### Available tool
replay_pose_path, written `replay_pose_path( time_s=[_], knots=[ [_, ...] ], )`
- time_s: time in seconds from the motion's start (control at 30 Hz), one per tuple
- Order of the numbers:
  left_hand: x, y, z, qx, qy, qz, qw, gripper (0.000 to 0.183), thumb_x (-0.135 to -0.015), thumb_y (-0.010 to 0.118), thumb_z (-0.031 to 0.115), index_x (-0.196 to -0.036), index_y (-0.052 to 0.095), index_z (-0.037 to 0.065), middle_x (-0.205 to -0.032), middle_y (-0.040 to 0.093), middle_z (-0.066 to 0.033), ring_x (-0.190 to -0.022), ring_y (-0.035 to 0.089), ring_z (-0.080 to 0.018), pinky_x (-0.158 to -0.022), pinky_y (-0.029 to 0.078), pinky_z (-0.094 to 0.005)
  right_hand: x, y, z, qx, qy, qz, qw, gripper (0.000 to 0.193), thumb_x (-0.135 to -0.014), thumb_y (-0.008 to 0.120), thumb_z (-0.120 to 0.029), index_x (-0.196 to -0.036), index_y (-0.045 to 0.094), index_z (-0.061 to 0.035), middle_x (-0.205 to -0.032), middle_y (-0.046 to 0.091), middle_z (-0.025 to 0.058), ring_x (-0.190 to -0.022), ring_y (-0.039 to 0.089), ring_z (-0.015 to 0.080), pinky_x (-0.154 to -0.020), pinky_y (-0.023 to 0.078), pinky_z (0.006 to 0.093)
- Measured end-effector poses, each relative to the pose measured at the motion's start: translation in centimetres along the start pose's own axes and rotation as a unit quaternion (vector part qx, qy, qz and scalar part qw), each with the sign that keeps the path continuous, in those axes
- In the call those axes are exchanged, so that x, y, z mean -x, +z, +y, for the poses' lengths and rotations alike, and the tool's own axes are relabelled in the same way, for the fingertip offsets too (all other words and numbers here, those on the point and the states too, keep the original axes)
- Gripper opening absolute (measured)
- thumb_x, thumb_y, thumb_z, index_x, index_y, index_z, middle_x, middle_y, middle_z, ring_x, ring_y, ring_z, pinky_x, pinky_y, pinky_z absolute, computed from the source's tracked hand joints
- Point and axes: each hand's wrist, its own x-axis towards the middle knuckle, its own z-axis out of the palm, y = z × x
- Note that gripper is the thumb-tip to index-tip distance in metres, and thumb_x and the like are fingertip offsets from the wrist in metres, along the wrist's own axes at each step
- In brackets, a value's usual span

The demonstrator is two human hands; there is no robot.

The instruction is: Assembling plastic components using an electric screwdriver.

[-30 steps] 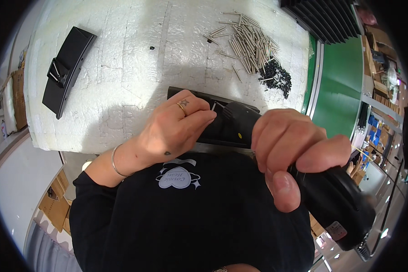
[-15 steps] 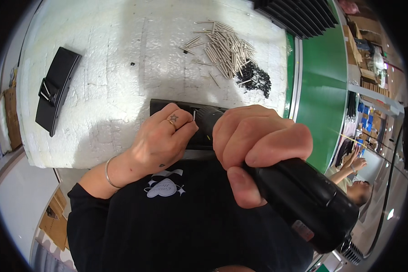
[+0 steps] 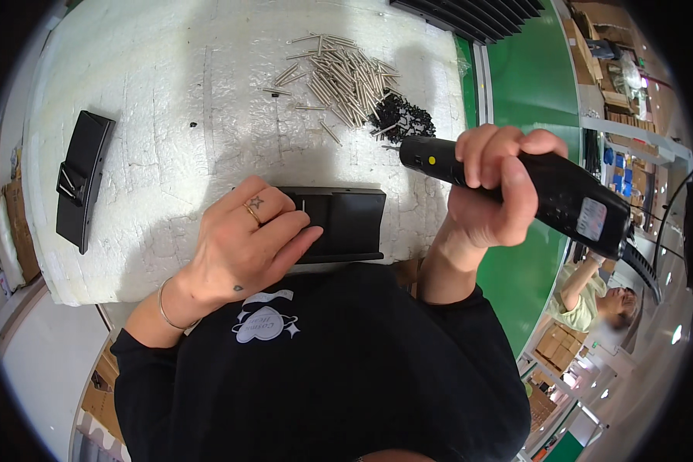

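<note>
My right hand [image 3: 494,181] is wrapped round a black corded electric screwdriver [image 3: 574,192], raised and tilted. Its thin bit points left, at the edge of a heap of small black screws [image 3: 412,119]. Close to my body, my left hand [image 3: 250,235] grips the left part of a black rectangular panel [image 3: 354,223] lying on the covered table. A short silver pin [image 3: 303,206] shows beside its fingertips. The hand hides the panel's left end. Behind the screws lies a pile of silver metal pins [image 3: 350,81].
A second black panel [image 3: 85,181] with silver pins on it lies at the far left. White padded sheeting [image 3: 154,154] covers the table. A stack of black ribbed parts [image 3: 477,17] stands at the back right on a green surface [image 3: 535,92]. Another person [image 3: 593,296] is at right.
My right hand has lifted the screwdriver off the panel and swung it away to the right and back, to the screws. My left hand stays on the panel. The view has shifted slightly.
</note>
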Motion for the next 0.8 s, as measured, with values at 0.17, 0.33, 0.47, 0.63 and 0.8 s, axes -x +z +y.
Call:
replay_pose_path(
  time_s=[0.17, 0.33, 0.47, 0.63, 0.8],
  knots=[
    [-0.6, 0.1, 0.1, 0.005, 0.003, -0.008, 1.000, 0.021, -0.065, 0.081, 0.005, -0.079, 0.066, 0.004, -0.076, 0.059, -0.0048, -0.068, 0.056, -0.0228, -0.055, 0.047, -0.0316, 0.4, -1.0, 0.3, 0.006, -0.011, 0.022, 1.000, 0.027, -0.080, 0.051, -0.007, -0.107, 0.051, -0.0071, -0.062, 0.042, 0.0027, -0.052, 0.041, 0.0140, -0.060, 0.040, 0.0328],
    [-2.6, 0.6, -0.3, 0.001, 0.019, -0.030, 0.999, 0.020, -0.067, 0.080, 0.005, -0.082, 0.067, 0.005, -0.080, 0.060, -0.0049, -0.071, 0.057, -0.0244, -0.059, 0.047, -0.0327, 0.6, -1.3, 0.7, -0.029, -0.011, 0.036, 0.999, 0.030, -0.079, 0.052, 0.004, -0.106, 0.043, -0.0046, -0.066, 0.048, 0.0071, -0.052, 0.043, 0.0146, -0.052, 0.042, 0.0304],
    [-5.2, 2.0, -0.7, -0.036, 0.059, -0.031, 0.997, 0.019, -0.069, 0.078, 0.009, -0.084, 0.066, 0.006, -0.083, 0.060, -0.0038, -0.079, 0.057, -0.0241, -0.064, 0.049, -0.0337, 0.9, -0.7, -0.9, -0.073, -0.034, 0.000, 0.997, 0.031, -0.080, 0.055, -0.004, -0.107, 0.041, -0.0059, -0.064, 0.046, 0.0061, -0.051, 0.043, 0.0150, -0.055, 0.041, 0.0325],
    [-7.3, 3.8, -1.1, -0.010, 0.092, -0.019, 0.996, 0.020, -0.067, 0.077, 0.008, -0.084, 0.066, 0.007, -0.081, 0.060, -0.0024, -0.082, 0.057, -0.0232, -0.064, 0.049, -0.0339, 1.1, -0.2, -3.8, -0.060, -0.043, -0.117, 0.990, 0.026, -0.082, 0.053, -0.011, -0.107, 0.045, -0.0095, -0.064, 0.046, -0.0016, -0.054, 0.045, 0.0098, -0.057, 0.036, 0.0275],
    [-6.4, 3.7, -0.9, 0.026, 0.082, 0.016, 0.996, 0.022, -0.065, 0.078, 0.004, -0.083, 0.066, 0.008, -0.079, 0.062, -0.0012, -0.082, 0.058, -0.0233, -0.065, 0.050, -0.0324, 1.1, -0.3, -4.7, -0.085, -0.059, -0.150, 0.983, 0.025, -0.080, 0.056, -0.012, -0.102, 0.044, -0.0099, -0.062, 0.049, -0.0036, -0.054, 0.049, 0.0085, -0.057, 0.039, 0.0253]
  ],
)
